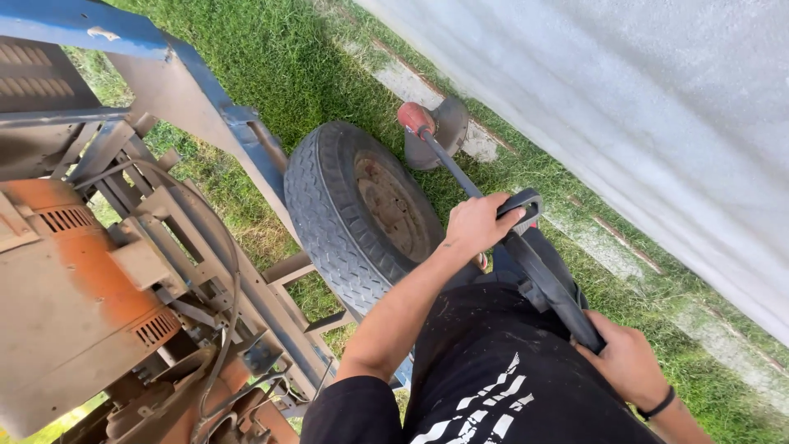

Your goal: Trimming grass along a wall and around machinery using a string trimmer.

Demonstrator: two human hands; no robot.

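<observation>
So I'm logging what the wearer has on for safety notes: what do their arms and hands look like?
Both arms are bare to the short black sleeves of a black shirt with white stripes. No gloves on the left hand or right hand. A thin dark band circles the right wrist.

left hand (477, 224) clenched forward, right hand (626, 360) gripping low
</observation>
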